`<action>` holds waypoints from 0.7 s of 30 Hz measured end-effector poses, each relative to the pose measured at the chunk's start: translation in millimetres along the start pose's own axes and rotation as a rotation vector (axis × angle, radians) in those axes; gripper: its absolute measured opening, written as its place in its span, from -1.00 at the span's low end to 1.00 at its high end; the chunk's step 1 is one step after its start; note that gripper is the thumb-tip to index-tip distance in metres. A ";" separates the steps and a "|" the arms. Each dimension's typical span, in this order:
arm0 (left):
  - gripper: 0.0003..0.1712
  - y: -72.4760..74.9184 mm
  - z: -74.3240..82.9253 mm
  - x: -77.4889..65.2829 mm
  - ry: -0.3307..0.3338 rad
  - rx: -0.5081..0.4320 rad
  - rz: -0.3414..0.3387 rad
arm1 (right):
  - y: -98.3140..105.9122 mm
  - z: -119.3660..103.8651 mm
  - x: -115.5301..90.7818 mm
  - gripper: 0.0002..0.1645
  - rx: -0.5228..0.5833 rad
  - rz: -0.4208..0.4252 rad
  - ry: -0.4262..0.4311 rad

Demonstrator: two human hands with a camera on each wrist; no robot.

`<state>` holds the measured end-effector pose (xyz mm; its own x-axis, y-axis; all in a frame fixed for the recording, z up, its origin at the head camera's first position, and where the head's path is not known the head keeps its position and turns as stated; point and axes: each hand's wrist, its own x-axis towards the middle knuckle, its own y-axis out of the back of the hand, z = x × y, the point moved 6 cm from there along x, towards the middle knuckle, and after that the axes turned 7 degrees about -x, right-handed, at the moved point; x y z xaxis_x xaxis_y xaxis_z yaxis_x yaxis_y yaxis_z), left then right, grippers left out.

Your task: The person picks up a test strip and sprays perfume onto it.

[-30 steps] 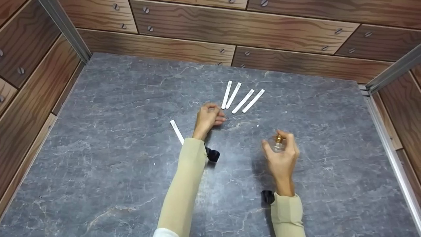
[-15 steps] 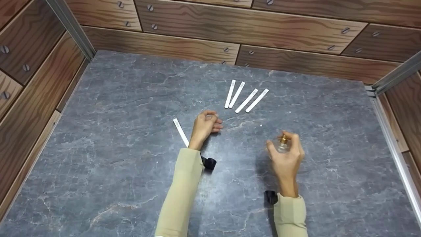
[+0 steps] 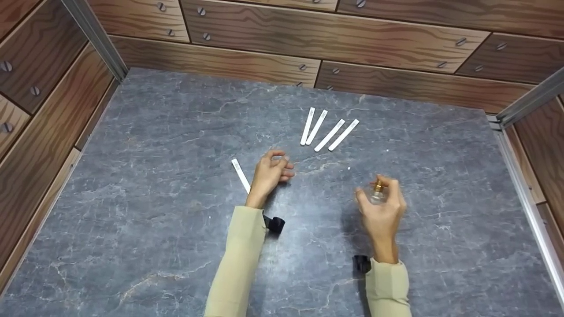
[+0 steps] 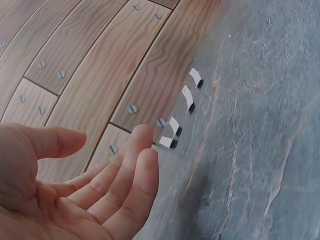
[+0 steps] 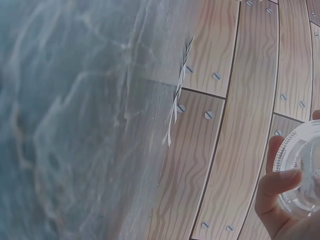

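Observation:
In the head view my right hand (image 3: 382,209) holds a small clear glass perfume bottle (image 3: 376,196) with a gold neck, raised over the table. From the right wrist, the bottle's round ribbed glass base (image 5: 286,160) shows between thumb and fingers. My left hand (image 3: 270,174) is empty, its fingers loosely bent and spread from the thumb; the left wrist view shows its bare palm (image 4: 75,205). Beyond it lie several white paper test strips (image 3: 324,135) with small print at their far ends. A single strip (image 3: 239,174) lies left of the left hand, its near end hidden by the wrist.
The grey marbled tabletop (image 3: 145,211) is bounded by wood-patterned walls (image 3: 246,53) at the back and sides. Metal rails (image 3: 524,180) run along the corners and right edge. Tiny white specks (image 3: 349,168) lie between the strips and the right hand.
My left hand has drawn back from the group of strips, toward me and slightly left. The right hand keeps the bottle in nearly the same place. The head view has shifted a little.

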<state>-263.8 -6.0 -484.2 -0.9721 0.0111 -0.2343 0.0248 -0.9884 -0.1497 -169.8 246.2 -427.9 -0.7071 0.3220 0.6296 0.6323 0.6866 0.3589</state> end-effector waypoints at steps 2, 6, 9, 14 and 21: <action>-0.61 1.6 0.1 -2.0 0.001 0.004 -0.001 | 0.4 -0.2 -0.5 -0.53 0.001 0.006 -0.002; -0.59 5.0 0.5 -7.7 0.016 0.005 -0.002 | 0.9 0.6 -1.3 -0.53 0.002 0.007 -0.005; -0.58 5.9 1.6 -12.7 0.020 -0.019 -0.018 | 0.5 1.4 -1.6 -0.52 0.008 0.013 -0.008; -0.57 7.8 3.1 -18.7 0.005 -0.012 -0.044 | -0.2 0.2 -0.8 -0.51 0.009 0.018 0.000; -0.58 16.1 2.7 -26.8 -0.018 0.050 -0.035 | 0.6 -0.7 0.6 -0.49 0.012 0.030 -0.001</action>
<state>-238.0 -22.6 -477.8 -0.9762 0.0440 -0.2125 -0.0210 -0.9938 -0.1091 -169.7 246.3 -426.8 -0.6881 0.3436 0.6391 0.6495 0.6844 0.3313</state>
